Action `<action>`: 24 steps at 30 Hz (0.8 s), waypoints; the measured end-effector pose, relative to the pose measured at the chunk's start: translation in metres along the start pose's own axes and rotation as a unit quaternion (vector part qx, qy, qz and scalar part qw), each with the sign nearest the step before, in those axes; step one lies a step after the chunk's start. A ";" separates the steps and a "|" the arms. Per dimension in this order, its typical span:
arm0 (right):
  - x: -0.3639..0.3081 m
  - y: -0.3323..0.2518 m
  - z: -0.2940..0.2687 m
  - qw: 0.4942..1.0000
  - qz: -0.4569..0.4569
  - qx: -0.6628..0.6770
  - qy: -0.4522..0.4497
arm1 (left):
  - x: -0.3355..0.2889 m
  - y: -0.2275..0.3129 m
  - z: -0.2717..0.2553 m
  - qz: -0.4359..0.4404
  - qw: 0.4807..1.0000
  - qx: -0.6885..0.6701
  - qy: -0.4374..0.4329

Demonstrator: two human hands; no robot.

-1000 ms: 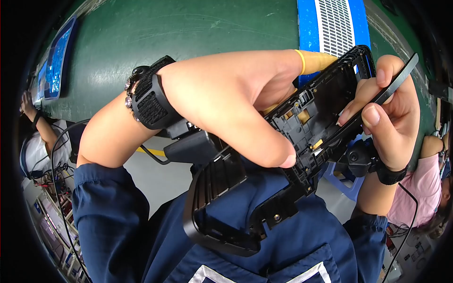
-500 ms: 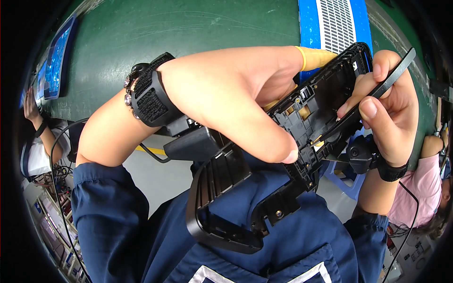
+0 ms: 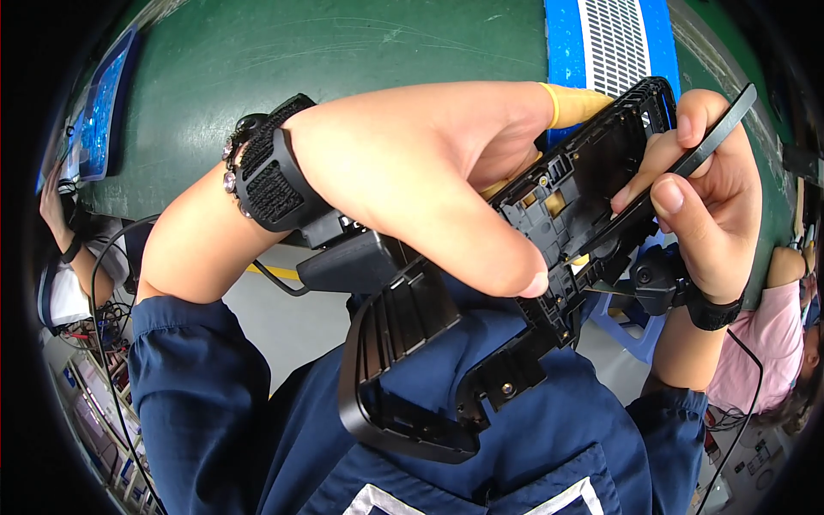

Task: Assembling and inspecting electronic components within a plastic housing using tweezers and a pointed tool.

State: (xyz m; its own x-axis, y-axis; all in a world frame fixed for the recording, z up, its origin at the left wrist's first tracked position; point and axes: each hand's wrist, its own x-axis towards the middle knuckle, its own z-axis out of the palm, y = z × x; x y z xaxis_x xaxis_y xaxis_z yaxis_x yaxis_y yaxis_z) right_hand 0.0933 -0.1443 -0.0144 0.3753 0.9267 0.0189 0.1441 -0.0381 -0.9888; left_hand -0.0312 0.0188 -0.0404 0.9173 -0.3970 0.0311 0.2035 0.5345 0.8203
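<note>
My left hand (image 3: 429, 184) is closed round a black plastic housing (image 3: 596, 172), its thumb pressing on the inner frame and yellow finger cots on some fingers. The housing is tilted, its open inside with ribs, small brass inserts and cut-outs facing up; a wide bent part (image 3: 403, 335) of it hangs toward my lap. In my right hand (image 3: 717, 197), long black tweezers (image 3: 717, 133) are pinched between thumb and fingers. Their narrow end points down into the housing, close to my left thumb. Whether the tips grip anything is too small to tell.
Beyond my hands lies a green table (image 3: 343, 51) with a blue mat (image 3: 562, 34) carrying a white slotted strip (image 3: 614, 43). A blue tray (image 3: 107, 103) stands at the far left. Cabled wrist devices (image 3: 657, 279) sit on both wrists. Other people work at both sides.
The tweezers' tip has shifted slightly inside the housing, and my left thumb has slid a little to the right. At the far left, another person's hand has moved.
</note>
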 end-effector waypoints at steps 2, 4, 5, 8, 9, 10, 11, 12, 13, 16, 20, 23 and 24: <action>-0.003 -0.002 0.000 1.000 -0.004 -0.005 0.000 | 0.001 0.000 0.001 0.005 1.000 0.012 -0.013; -0.002 -0.002 0.001 1.000 -0.010 -0.015 0.004 | 0.001 -0.001 -0.002 0.008 1.000 0.018 -0.020; -0.001 -0.002 0.001 1.000 -0.010 -0.014 0.002 | 0.001 -0.001 -0.002 0.012 1.000 0.011 -0.016; -0.002 -0.011 0.003 0.998 -0.003 -0.053 0.022 | -0.001 0.004 -0.001 0.003 1.000 0.012 -0.005; -0.001 -0.013 0.003 0.998 -0.003 -0.055 0.024 | -0.001 0.005 -0.002 -0.010 1.000 0.018 0.001; 0.000 -0.014 0.001 0.997 -0.002 -0.070 0.040 | -0.001 0.006 -0.003 -0.009 1.000 0.019 -0.001; 0.001 -0.016 -0.002 0.995 -0.003 -0.085 0.056 | -0.001 0.008 -0.003 -0.040 0.999 0.002 0.030; 0.002 -0.014 -0.010 0.993 -0.001 -0.098 0.065 | -0.001 0.010 -0.002 -0.070 0.995 -0.013 0.064; 0.003 -0.016 -0.021 0.990 0.001 -0.122 0.067 | 0.000 0.011 -0.001 -0.067 0.996 -0.007 0.061; 0.004 -0.014 -0.046 0.993 -0.030 0.010 0.110 | 0.003 0.012 0.001 -0.010 0.998 -0.060 0.032; 0.013 0.005 -0.091 0.945 -0.020 0.272 0.180 | 0.003 0.021 0.002 -0.002 0.997 0.004 0.076; 0.015 0.043 -0.134 0.907 0.035 0.351 0.232 | 0.004 0.024 -0.005 -0.032 0.991 0.029 0.123; 0.016 0.050 -0.139 0.889 0.039 0.366 0.273 | 0.005 0.021 -0.009 -0.019 0.992 0.006 0.127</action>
State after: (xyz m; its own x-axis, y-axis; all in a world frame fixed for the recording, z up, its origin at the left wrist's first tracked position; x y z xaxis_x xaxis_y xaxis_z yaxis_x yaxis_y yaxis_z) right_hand 0.2335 -0.1829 -0.0430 0.7746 0.6054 -0.1831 -0.4616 0.3433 -0.8179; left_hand -0.0198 0.0346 -0.0282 0.9659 -0.2160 -0.1430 0.2369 0.5127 0.8252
